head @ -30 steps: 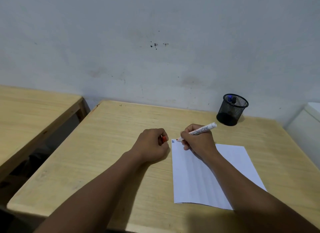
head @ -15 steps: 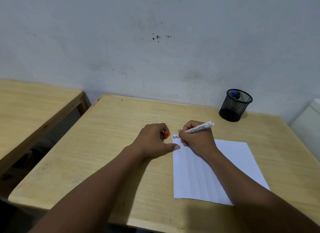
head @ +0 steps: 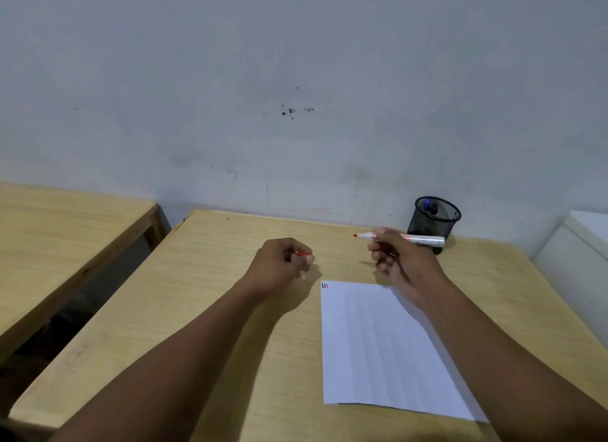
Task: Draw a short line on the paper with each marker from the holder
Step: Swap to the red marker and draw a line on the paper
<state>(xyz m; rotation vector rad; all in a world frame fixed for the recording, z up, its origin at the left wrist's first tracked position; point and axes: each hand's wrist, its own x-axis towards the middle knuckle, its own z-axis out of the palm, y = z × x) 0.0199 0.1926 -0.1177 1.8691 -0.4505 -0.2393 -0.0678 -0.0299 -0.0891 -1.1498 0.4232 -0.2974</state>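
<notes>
A white sheet of paper (head: pixel 378 346) lies on the wooden table (head: pixel 204 310), with three short lines (black, blue, red) (head: pixel 325 286) at its top left corner. My right hand (head: pixel 403 260) is raised above the paper's far edge and grips an uncapped red marker (head: pixel 424 240), its tip pointing left. My left hand (head: pixel 283 265) is closed on the marker's red cap (head: pixel 304 253), left of the paper. A black mesh holder (head: pixel 433 221) stands at the back right with a blue and a black marker inside.
A second wooden table (head: pixel 65 237) stands to the left across a narrow gap. A white cabinet or appliance (head: pixel 579 260) borders the table on the right. A grey wall runs directly behind.
My right hand has lifted the red marker off the paper and moved up and right. A red line now shows beside the black and blue ones. My left hand has moved off the paper's edge.
</notes>
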